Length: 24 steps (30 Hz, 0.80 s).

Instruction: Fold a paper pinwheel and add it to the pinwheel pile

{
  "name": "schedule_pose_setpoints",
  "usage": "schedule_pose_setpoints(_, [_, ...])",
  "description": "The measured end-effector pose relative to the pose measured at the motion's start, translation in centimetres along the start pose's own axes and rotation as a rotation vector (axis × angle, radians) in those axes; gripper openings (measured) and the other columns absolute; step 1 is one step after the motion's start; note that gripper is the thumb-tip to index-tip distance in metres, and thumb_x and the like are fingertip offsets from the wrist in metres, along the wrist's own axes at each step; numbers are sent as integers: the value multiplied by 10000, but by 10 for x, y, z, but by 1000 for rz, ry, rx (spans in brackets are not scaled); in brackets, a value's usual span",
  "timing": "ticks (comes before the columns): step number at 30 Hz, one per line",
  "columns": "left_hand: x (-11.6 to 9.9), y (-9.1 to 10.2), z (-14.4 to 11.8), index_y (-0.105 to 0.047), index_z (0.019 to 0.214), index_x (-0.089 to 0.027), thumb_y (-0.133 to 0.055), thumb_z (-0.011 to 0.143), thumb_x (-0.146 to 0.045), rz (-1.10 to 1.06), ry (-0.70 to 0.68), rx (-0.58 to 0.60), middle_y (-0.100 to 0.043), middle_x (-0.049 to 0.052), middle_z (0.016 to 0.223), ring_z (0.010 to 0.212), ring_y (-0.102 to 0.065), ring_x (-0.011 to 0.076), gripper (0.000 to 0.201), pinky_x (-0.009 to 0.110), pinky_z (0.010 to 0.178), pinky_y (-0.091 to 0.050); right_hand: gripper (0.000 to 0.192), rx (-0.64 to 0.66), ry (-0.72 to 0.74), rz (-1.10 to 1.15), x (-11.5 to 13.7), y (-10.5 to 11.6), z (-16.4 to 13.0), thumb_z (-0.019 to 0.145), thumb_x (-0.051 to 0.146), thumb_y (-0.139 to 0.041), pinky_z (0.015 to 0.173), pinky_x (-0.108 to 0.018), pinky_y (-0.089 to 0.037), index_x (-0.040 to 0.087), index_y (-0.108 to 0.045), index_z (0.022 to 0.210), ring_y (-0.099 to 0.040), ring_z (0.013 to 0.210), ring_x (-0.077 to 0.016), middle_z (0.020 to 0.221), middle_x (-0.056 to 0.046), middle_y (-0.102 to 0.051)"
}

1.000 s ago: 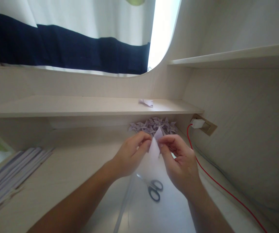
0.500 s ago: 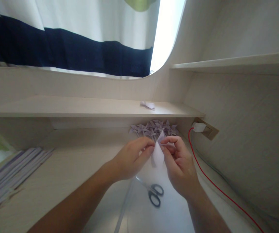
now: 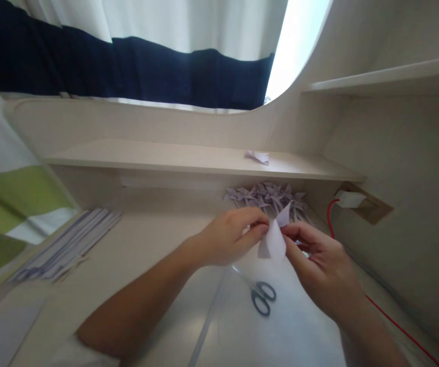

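Note:
A pale lilac paper pinwheel [image 3: 276, 242] with curled blades is held up between my two hands above the desk. My left hand [image 3: 234, 237] pinches its left side near the middle with thumb and forefinger. At its right side, the thumb and fingers of my right hand [image 3: 324, 265] close on the paper. The fingertips partly cover its centre, so how the blades meet there is hidden. Below the hands lie dark-handled scissors [image 3: 263, 298], their blades pointing away to the upper left. Behind the hands, several finished-looking pinwheels [image 3: 265, 196] are bunched under the shelf.
On the low shelf [image 3: 188, 153] rests a folded paper piece [image 3: 257, 157]. Rolled or folded paper strips [image 3: 70, 239] lie at the left, with a pale sheet [image 3: 5, 326] nearer. A white charger [image 3: 351, 199] with a red cable [image 3: 398, 323] is plugged in at the right.
The view has swung left, so everything sits farther right in the picture. My right fingers have shifted lower along the pinwheel's right side, and more of its lower blades shows.

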<state>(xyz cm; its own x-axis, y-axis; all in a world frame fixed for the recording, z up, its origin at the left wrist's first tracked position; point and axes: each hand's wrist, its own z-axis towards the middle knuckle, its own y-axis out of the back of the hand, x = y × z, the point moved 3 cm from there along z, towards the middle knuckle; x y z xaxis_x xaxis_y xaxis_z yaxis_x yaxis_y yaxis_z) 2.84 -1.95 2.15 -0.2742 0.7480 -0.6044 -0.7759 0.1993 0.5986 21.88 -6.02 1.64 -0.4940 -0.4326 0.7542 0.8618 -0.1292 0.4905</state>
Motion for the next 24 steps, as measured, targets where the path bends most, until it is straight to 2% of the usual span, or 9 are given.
schedule_pose_setpoints(4, [-3, -12, -16, -681, 1000, -184, -506, 1067, -263, 54, 31, 72, -743, 56, 930, 833, -668, 184, 204, 298, 793, -510, 263, 100, -14, 9, -7, -7, -20, 1011, 348, -589, 575, -272, -457, 215, -713, 821, -616, 637, -166, 719, -14, -691])
schedule_pose_setpoints(8, [-3, -23, -41, -668, 959, -181, -493, 1061, -273, 173, 77, 133, -727, 61, 900, 801, -649, 191, 222, 304, 763, -495, 224, 170, -122, 123, -25, -26, -45, 960, 286, -585, 594, -267, -456, 202, -693, 783, -614, 683, -174, 735, -21, -670])
schedule_pose_setpoints(11, [-3, -31, -61, -664, 935, -179, -488, 1051, -272, 228, 130, 181, -710, 63, 879, 784, -638, 201, 230, 318, 747, -486, 126, 221, -277, 332, -39, -43, -62, 909, 280, -665, 651, -273, -489, 190, -735, 856, -644, 731, -180, 797, -21, -709])
schedule_pose_setpoints(13, [-3, -39, -71, -658, 931, -178, -478, 1045, -256, 218, 175, 183, -700, 63, 873, 772, -634, 198, 227, 319, 736, -483, 105, 223, -369, 469, -45, -49, -72, 860, 287, -742, 652, -269, -485, 185, -750, 838, -632, 711, -172, 766, -11, -706])
schedule_pose_setpoints(16, [-5, -52, -81, -646, 914, -182, -475, 1044, -259, 192, 220, 165, -689, 59, 857, 747, -623, 190, 228, 317, 713, -473, 186, 218, -417, 554, -52, -50, -82, 797, 336, -845, 634, -267, -464, 175, -760, 758, -581, 662, -158, 701, -4, -680])
schedule_pose_setpoints(18, [-8, -56, -81, -642, 913, -186, -484, 1047, -276, 167, 216, 158, -687, 54, 847, 732, -617, 183, 226, 314, 702, -467, 245, 235, -410, 585, -58, -50, -85, 783, 396, -886, 658, -279, -476, 175, -782, 768, -587, 692, -170, 729, -17, -688])
schedule_pose_setpoints(20, [-13, -53, -77, -649, 948, -189, -553, 1032, -329, 117, 165, 160, -694, 51, 867, 749, -624, 181, 189, 314, 717, -477, 301, 267, -406, 657, -66, -49, -86, 792, 467, -892, 690, -297, -497, 180, -805, 822, -604, 729, -184, 776, -30, -699])
schedule_pose_setpoints(22, [-18, -41, -72, -661, 1018, -191, -669, 974, -388, 58, 84, 159, -700, 52, 914, 798, -637, 186, 202, 318, 759, -494, 360, 280, -422, 752, -74, -48, -87, 797, 532, -885, 690, -306, -506, 188, -812, 874, -608, 723, -187, 782, -34, -695])
schedule_pose_setpoints(24, [-16, -26, -69, -664, 1089, -191, -691, 950, -351, 43, 45, 114, -684, 47, 923, 811, -629, 180, 214, 312, 771, -494, 407, 252, -458, 819, -82, -45, -87, 783, 578, -885, 675, -311, -513, 194, -806, 895, -617, 701, -191, 759, -36, -692])
